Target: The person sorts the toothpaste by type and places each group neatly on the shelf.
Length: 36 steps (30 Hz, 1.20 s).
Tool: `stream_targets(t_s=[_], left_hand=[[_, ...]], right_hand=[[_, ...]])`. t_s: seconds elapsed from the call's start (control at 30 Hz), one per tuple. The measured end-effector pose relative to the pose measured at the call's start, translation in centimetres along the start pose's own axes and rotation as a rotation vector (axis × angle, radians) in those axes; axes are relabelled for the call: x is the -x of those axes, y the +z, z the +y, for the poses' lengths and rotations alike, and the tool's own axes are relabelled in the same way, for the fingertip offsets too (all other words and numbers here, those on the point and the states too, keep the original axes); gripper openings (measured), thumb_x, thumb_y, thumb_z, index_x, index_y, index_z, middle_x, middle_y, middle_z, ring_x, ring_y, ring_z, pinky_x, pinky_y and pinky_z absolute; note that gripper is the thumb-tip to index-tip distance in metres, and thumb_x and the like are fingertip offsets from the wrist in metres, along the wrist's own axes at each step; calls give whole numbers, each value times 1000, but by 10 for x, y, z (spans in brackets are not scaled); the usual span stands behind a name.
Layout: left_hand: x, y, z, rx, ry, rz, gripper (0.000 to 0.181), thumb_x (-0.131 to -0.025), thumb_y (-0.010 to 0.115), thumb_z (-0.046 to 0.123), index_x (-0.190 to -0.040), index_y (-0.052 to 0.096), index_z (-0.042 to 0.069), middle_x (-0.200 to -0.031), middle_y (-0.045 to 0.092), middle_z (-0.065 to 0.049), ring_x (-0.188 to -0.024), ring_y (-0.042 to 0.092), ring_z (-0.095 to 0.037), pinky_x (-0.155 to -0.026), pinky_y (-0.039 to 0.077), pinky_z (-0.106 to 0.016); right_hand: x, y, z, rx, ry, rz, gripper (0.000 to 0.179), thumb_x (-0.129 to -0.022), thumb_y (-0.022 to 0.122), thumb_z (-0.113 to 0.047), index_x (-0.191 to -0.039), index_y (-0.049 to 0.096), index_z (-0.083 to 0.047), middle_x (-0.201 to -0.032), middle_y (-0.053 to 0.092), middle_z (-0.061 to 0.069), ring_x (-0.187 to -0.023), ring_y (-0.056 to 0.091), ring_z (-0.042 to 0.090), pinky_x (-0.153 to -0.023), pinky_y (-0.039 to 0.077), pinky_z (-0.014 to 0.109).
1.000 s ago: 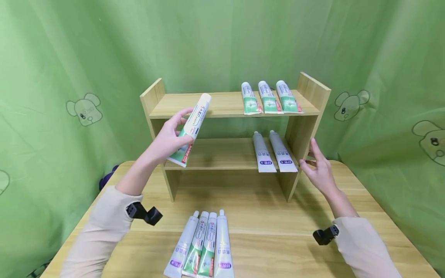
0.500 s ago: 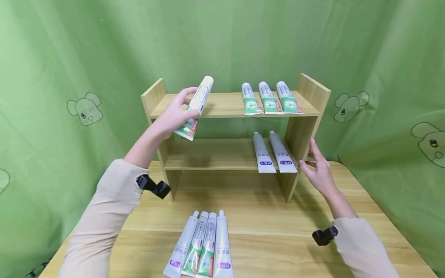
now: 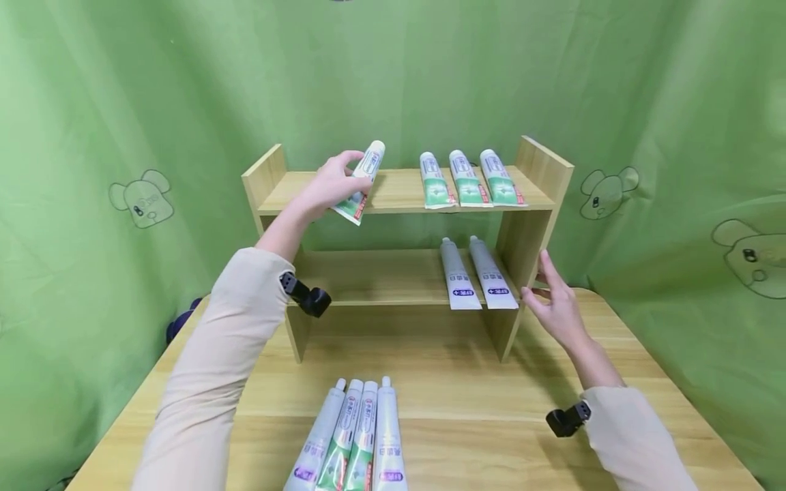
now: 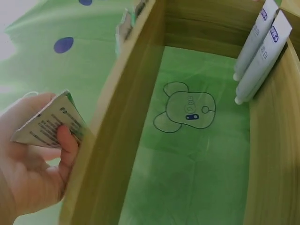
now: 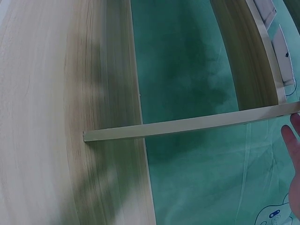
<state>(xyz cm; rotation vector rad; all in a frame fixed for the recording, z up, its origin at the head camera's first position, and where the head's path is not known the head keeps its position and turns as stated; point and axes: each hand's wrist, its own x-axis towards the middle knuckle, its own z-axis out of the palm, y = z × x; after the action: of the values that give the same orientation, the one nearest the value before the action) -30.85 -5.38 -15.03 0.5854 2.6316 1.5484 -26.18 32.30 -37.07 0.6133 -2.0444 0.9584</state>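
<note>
My left hand (image 3: 334,184) holds a green-and-white toothpaste tube (image 3: 371,164) at the left part of the wooden shelf's upper board (image 3: 399,189). The tube tilts with its cap up and away; whether it touches the board I cannot tell. In the left wrist view, its flat end (image 4: 49,123) shows between fingers and thumb. My right hand (image 3: 560,314) touches the shelf's right side panel (image 3: 525,239), fingers fairly straight. Only part of this hand (image 5: 294,161) shows at the right wrist view's edge.
Three green-and-white tubes (image 3: 468,181) lie on the upper board's right. Two silver-white tubes (image 3: 459,276) lie on the middle board (image 3: 374,276). Several more tubes (image 3: 353,436) lie side by side on the table (image 3: 467,443). A green curtain (image 3: 393,75) hangs behind.
My left hand has carried the toothpaste tube up from in front of the middle board and slightly right, to the upper board. The right hand stays at the side panel.
</note>
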Motion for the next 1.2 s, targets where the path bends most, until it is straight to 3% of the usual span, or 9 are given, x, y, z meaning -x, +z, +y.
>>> stream_targets(t_s=[0.23,0.4,0.5,0.7,0.9,1.07,1.2], left_hand=[[-12,6,3,-9,-80,2,65,-79,55,7,-140,32,6,-111,54,-16,-59,56,-12,-52,53,-21],[-17,10,7,-159,-93,30,68,-75,58,14,-139,36,6,-107,56,-14,-61,56,-12,-56,53,-22],[-19,13,9,-214,-89,52,62,-76,59,17,-134,43,4,-103,58,-13,-61,56,-12,-55,52,-21],[-22,24,13,-290,-88,109,37,-77,60,21,-109,58,2,-86,59,-9,-57,54,-11,-49,49,-18],[-25,35,16,-300,-70,151,17,-79,60,21,-83,57,4,-76,57,-6,-54,52,-11,-46,47,-18],[-26,41,15,-313,-67,170,17,-79,61,22,-71,52,9,-72,56,-4,-52,50,-10,-43,44,-17],[-27,42,17,-339,-55,164,20,-80,62,25,-72,53,9,-73,55,-3,-55,48,-10,-43,40,-16]], right_hand=[[-1,0,-4,6,-46,25,85,-69,58,23,-142,21,-1,-119,46,37,-101,43,-14,-79,42,3],[-7,-2,-27,16,-60,27,83,-68,57,26,-140,21,3,-114,47,40,-101,42,-14,-80,42,3],[-5,1,-17,11,-54,29,86,-67,58,26,-141,21,2,-116,47,40,-101,42,-15,-80,42,3],[0,5,2,3,-37,43,87,-68,58,25,-143,21,-3,-115,49,37,-100,44,-14,-79,41,2],[-1,4,1,-3,-39,35,86,-70,57,24,-143,21,-3,-117,48,37,-101,43,-14,-80,42,3],[0,5,2,1,-29,37,85,-70,57,24,-143,22,-3,-117,47,37,-101,44,-14,-79,45,5],[0,5,3,6,-27,52,86,-69,57,25,-143,22,-3,-118,47,36,-100,44,-14,-79,44,4]])
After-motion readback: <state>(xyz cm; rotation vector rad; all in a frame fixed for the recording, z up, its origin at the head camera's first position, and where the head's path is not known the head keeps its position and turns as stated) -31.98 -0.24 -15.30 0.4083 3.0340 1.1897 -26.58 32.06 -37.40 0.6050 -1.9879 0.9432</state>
